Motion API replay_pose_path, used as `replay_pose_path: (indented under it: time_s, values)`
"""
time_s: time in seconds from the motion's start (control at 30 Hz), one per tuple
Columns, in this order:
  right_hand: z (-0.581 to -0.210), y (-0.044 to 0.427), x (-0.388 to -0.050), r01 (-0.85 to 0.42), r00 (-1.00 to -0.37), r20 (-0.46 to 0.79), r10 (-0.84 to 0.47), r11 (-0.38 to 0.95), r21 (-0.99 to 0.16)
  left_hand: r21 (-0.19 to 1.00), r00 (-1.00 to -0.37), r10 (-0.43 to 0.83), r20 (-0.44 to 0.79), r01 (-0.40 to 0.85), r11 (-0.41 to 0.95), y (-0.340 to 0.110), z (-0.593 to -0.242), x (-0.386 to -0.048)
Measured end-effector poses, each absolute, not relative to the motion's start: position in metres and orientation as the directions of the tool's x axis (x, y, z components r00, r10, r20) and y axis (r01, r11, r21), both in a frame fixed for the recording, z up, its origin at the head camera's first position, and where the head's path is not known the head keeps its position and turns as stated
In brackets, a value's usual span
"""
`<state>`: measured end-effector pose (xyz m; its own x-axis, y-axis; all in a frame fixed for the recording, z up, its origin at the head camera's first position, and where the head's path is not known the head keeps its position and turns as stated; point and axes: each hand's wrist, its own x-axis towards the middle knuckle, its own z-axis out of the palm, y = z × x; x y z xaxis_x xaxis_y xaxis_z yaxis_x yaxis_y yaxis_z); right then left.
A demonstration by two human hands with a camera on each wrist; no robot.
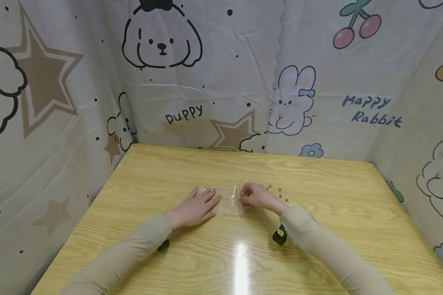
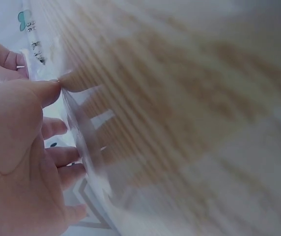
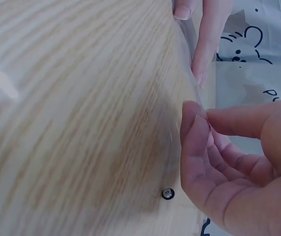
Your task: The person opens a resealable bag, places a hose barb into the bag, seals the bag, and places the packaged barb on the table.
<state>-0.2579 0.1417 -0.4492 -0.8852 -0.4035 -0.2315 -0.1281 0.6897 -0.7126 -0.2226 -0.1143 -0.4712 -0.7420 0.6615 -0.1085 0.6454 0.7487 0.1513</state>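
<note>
At clear bag (image 1: 227, 201), right grip (image 1: 256, 196) pinched closed, apparently holding edge.

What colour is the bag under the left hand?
The bag is clear and colourless, best seen in the head view.

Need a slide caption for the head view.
Left hand resting on a clear plastic bag, right hand pinching its edge, small pieces nearby on the table.

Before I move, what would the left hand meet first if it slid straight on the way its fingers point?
Past the clear bag it already rests on, the left hand would probably meet the right hand at the bag's far end; their exact heights are unclear.
</note>
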Motion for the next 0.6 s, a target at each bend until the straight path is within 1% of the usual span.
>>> replay_pose_path:
  time_s: [0.27, 0.47, 0.6]
  values:
    - [-0.452, 0.144, -0.255, -0.114, -0.892, -0.218, -0.396, 0.664, -0.739, 0.152, -0.731, 0.677, -0.090, 0.661, 0.734, -0.113, -0.469, -0.222]
    - [-0.454, 0.145, -0.254, -0.123, -0.895, -0.199, -0.400, 0.650, -0.750, 0.148, -0.690, 0.722, 0.049, 0.720, 0.678, -0.105, -0.466, -0.226]
    - [-0.452, 0.144, -0.254, -0.108, -0.900, -0.200, -0.387, 0.644, -0.757, 0.238, -0.679, 0.723, 0.125, 0.728, 0.643, -0.096, -0.465, -0.231]
